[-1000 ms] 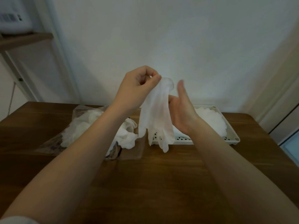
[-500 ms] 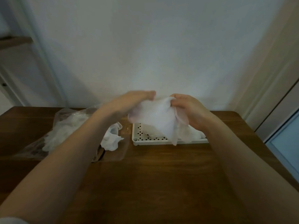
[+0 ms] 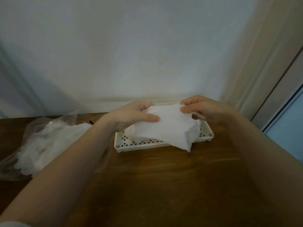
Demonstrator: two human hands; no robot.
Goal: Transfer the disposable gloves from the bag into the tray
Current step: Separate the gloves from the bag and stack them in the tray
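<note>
A translucent white disposable glove [image 3: 165,126] is stretched flat over the white perforated tray [image 3: 122,145] at the back of the wooden table. My left hand [image 3: 131,114] pinches its left edge, thumb on top. Its upper right corner is pinched between the thumb and fingers of my right hand [image 3: 205,108]. The glove's lower corner hangs over the tray's front rim. More gloves lie in the tray under it, mostly hidden. At the left, the clear plastic bag [image 3: 49,140] lies open with several white gloves inside.
The brown wooden table [image 3: 164,185] runs to a white wall behind the tray. A door frame and a pale blue panel stand at the right. Bare wood lies between the tray and me.
The glove hung upright between my raised hands a second ago. Both hands have since come down to the tray with it, and the glove now lies spread over the tray. The view has shifted left.
</note>
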